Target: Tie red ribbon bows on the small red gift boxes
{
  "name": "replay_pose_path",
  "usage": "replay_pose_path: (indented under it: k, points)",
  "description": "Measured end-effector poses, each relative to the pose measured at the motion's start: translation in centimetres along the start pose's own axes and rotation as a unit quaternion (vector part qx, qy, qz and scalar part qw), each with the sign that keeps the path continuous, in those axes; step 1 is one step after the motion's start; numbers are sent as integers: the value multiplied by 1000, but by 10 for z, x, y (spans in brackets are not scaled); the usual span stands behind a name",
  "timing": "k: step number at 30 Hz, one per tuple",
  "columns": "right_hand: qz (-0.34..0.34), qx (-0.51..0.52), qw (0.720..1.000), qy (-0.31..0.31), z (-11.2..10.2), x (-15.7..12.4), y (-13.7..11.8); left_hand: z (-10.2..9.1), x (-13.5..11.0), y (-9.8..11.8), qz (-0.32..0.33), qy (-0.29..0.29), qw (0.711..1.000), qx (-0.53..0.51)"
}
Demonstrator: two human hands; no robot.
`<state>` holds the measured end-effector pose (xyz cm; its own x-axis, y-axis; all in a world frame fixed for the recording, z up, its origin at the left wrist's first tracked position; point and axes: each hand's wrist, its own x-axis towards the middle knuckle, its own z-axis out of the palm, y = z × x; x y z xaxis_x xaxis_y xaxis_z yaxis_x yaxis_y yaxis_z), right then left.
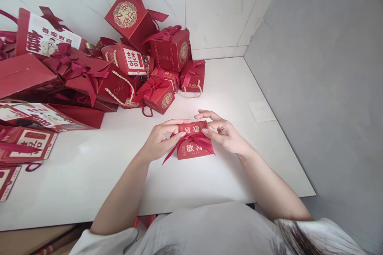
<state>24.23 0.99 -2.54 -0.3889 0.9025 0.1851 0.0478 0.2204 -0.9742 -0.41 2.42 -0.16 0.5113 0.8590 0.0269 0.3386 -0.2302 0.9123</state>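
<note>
A small red box (191,151) is held near the front of the tabletop (95,171), tied across its middle with a red bow (199,140). Its left side is grasped in the grip of the left hand (158,139), the thumb laid by the bow and the index finger stretched along the far edge; the upper left corner is covered. By the right hand (226,133), the right edge is touched with the thumb; its index finger is raised clear, and whether this grip is closed on the box cannot be told, since the lower fingers are tucked from sight. Some of the printed characters are partly hidden by the bow.

At the far left, a pile (89,77) of larger red boxes is cut off by the picture's edge, and those underneath are largely buried. A gold object (93,50) wedged in it is too covered to be identified. Toward the right, a pale square (261,111) is hardly distinguished from the white surface. Beneath the near edge, a red item (145,220) is mostly concealed by the shirt (209,231).
</note>
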Motion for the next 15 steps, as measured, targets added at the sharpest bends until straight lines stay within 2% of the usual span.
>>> replay_pose_path:
  k: [8,12,15]
  points:
    - [-10,13,999,30,-5,2,0,14,4,-1,19,34,999,-16]
    - [2,82,996,20,-1,5,3,27,4,1,-22,58,997,-37]
    - [8,112,992,64,4,10,9,29,3,3,-45,44,997,-42]
